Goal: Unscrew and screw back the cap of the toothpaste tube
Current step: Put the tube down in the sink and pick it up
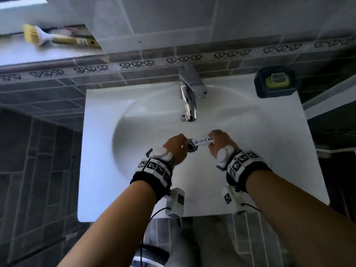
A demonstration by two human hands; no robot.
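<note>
1. While I watched the head view, the toothpaste tube (201, 141) lay almost level at the middle of the frame, held over the basin of the white sink (100, 151), just above the drain (192, 146).
2. I saw my right hand (218, 144) gripping the tube's right end, thumb and fingers curled round it.
3. My left hand (176, 149) was at the tube's left end with its fingers curled in; the cap itself was hidden behind them, so I could not tell whether it was on or off, though the fingers looked closed on that end.
4. Both wrists wore black bands (154, 170) carrying white blocks with square black-and-white markers, and thin cables ran from them toward the bottom of the frame.
5. Above the hands, near the top centre of the sink, the chrome tap (189, 93) reached out over the basin, its spout ending well short of the tube.
6. At the sink's upper right corner sat a dark soap dish (275, 82) with a yellow-green bar in it.
7. In the upper left of the frame, a brush (48, 36) with pale bristles and a yellowish handle lay on a ledge, blurred.
8. Grey tiles with a patterned band (134, 64) ran across the wall behind the sink, and darker tiles filled the left side.
</note>
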